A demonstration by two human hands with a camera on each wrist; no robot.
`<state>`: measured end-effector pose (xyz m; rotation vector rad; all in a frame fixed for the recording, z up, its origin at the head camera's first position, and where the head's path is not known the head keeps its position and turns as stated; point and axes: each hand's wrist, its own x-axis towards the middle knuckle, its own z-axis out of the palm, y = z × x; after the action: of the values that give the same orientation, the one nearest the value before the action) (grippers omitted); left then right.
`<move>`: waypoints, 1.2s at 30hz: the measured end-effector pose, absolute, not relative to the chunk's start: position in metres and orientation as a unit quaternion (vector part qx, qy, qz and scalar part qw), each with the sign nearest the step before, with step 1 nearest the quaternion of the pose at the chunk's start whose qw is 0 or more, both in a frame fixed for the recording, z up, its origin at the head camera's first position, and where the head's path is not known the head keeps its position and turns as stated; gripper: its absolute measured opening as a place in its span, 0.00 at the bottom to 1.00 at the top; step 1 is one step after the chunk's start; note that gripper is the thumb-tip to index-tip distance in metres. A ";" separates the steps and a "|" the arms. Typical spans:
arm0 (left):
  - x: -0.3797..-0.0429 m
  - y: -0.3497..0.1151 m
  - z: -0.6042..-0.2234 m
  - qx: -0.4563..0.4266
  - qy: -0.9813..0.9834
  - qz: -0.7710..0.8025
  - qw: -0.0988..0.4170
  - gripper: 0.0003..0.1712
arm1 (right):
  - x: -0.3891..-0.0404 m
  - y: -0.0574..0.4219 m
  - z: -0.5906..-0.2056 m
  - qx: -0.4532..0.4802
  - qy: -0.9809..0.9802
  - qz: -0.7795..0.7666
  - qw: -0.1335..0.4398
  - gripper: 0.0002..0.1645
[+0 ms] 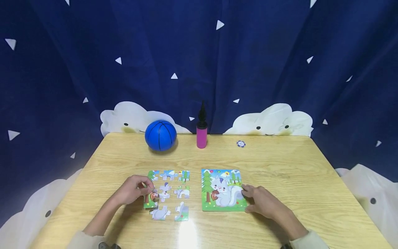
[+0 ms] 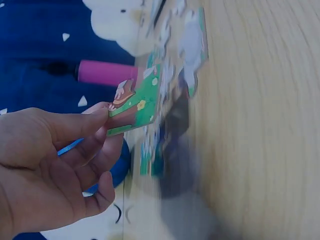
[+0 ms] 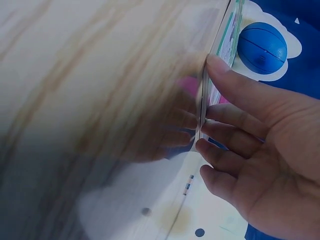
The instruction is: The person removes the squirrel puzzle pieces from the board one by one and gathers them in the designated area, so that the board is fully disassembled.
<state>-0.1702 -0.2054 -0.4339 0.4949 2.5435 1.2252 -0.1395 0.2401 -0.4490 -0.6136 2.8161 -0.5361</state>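
My left hand [image 1: 135, 189] pinches a jigsaw piece [image 2: 137, 107] between thumb and fingers. Green grass, a tree trunk and a yellow flower are printed on it, and the left wrist view has it tilted up above the wood. Several other loose pieces [image 1: 164, 191] lie spread in rough rows beside that hand, showing parts of a squirrel picture. To their right lies a square board [image 1: 222, 204] with the whole picture of a grey squirrel holding an acorn. My right hand [image 1: 264, 202] rests at this board's right edge, thumb near the lower corner, fingers relaxed along the side.
At the back of the wooden table [image 1: 289, 159] stand a blue ball [image 1: 160, 135] with black lines and a pink hand pump [image 1: 201, 137] with a black top. A blue and white poker chip [image 1: 240, 144] lies to their right. Behind hangs a dark blue curtain [image 1: 199, 52].
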 end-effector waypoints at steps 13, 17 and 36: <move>-0.159 -0.228 -0.439 0.133 0.878 0.426 0.171 0.02 | -0.138 0.242 -0.446 -0.194 0.960 -0.174 0.104 0.38; -0.156 -0.225 -0.443 0.125 0.888 0.410 0.168 0.01 | -0.138 0.242 -0.446 -0.195 0.960 -0.174 0.104 0.37; -0.152 -0.208 -0.457 0.073 0.910 0.383 0.139 0.01 | -0.141 0.246 -0.443 -0.171 0.958 -0.185 0.136 0.44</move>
<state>-0.1524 -0.2080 -0.4568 0.2100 2.6304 1.1080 -0.1415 0.2460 -0.4428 -0.4962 2.7740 -0.5356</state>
